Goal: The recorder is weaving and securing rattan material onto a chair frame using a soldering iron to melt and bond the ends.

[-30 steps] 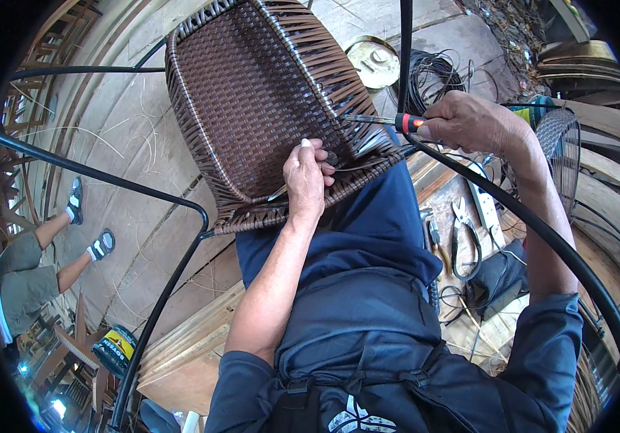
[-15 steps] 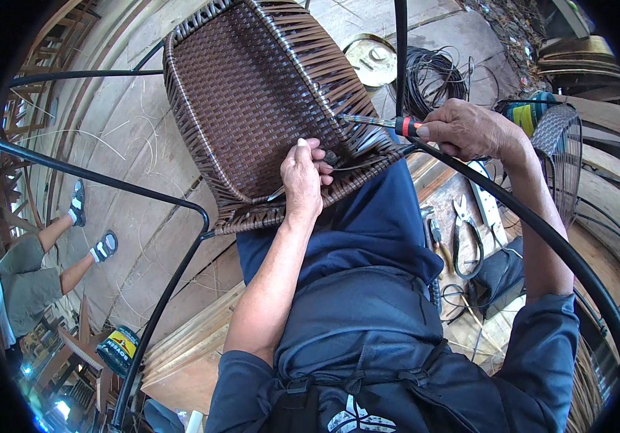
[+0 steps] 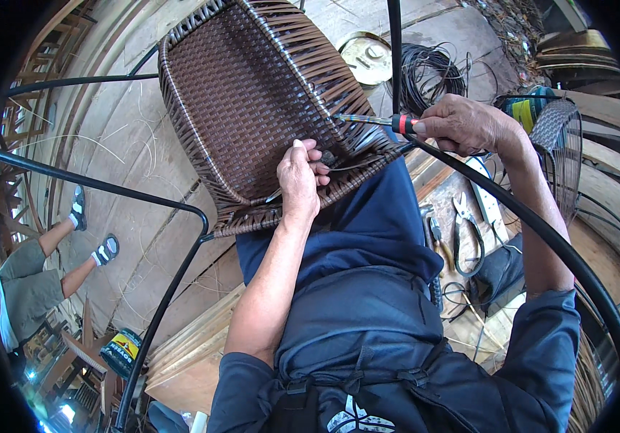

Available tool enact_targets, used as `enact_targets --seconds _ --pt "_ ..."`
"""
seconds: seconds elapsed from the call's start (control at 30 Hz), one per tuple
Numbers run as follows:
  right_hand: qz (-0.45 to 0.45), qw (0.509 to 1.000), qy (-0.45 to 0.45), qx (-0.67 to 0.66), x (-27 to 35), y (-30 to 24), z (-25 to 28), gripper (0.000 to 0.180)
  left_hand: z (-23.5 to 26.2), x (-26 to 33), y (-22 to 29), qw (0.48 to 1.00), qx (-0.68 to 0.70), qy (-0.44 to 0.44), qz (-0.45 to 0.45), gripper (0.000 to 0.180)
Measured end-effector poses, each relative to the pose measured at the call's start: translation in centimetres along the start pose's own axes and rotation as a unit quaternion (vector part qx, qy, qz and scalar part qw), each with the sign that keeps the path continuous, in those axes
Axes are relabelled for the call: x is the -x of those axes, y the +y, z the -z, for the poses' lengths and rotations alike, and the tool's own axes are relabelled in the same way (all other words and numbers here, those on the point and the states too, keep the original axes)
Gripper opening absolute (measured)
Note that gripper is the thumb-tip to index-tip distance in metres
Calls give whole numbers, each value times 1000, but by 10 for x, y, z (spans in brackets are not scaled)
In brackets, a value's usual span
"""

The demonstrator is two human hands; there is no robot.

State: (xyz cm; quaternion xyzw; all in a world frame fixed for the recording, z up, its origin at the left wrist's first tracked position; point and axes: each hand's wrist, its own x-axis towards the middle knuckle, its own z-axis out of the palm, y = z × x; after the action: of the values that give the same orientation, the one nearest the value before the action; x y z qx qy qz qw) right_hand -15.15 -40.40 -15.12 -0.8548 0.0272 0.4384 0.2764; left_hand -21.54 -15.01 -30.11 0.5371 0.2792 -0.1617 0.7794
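Note:
A brown woven chair seat (image 3: pixel 252 108) on a black metal frame (image 3: pixel 100 184) leans across my lap, its wrapped edge facing me. My right hand (image 3: pixel 472 126) grips a screwdriver (image 3: pixel 400 124) with a black and red handle. Its shaft points left, and the tip meets the ridge of the weave. My left hand (image 3: pixel 299 177) rests inside the near corner of the seat, fingers curled. A thin weaving strand (image 3: pixel 364 164) runs into these fingers, and a pointed end sticks out on the hand's other side. Beside the fingertips is a small dark lump (image 3: pixel 328 157), too unclear to name.
Snips (image 3: pixel 467 234) and pliers (image 3: pixel 436 242) lie on boards to my right. Beyond the chair are a coil of dark strand (image 3: pixel 429 76) and a round tin lid (image 3: pixel 367 58). A black frame tube (image 3: pixel 533 209) arches over my right forearm. Another person's legs (image 3: pixel 50 267) show at left.
The chair sits very slightly further left in view. Both hands keep their grips, and the screwdriver's tip stays at the same ridge of the weave.

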Motion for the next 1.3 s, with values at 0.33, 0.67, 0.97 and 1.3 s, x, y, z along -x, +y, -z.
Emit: enact_targets --seconds 0.33,0.67,0.97,1.3 --pt "144 989 9 -11 9 35 -1 32 -5 -2 2 999 -36 -20 4 30" --pt "135 971 182 -81 21 25 -22 36 -27 -12 25 996 -9 -88 12 24" --pt "127 967 201 -96 14 18 -31 32 -41 -17 28 996 12 -89 -24 13" --pt "226 709 353 -568 47 100 -63 13 -57 -25 16 994 -32 -42 -94 10"
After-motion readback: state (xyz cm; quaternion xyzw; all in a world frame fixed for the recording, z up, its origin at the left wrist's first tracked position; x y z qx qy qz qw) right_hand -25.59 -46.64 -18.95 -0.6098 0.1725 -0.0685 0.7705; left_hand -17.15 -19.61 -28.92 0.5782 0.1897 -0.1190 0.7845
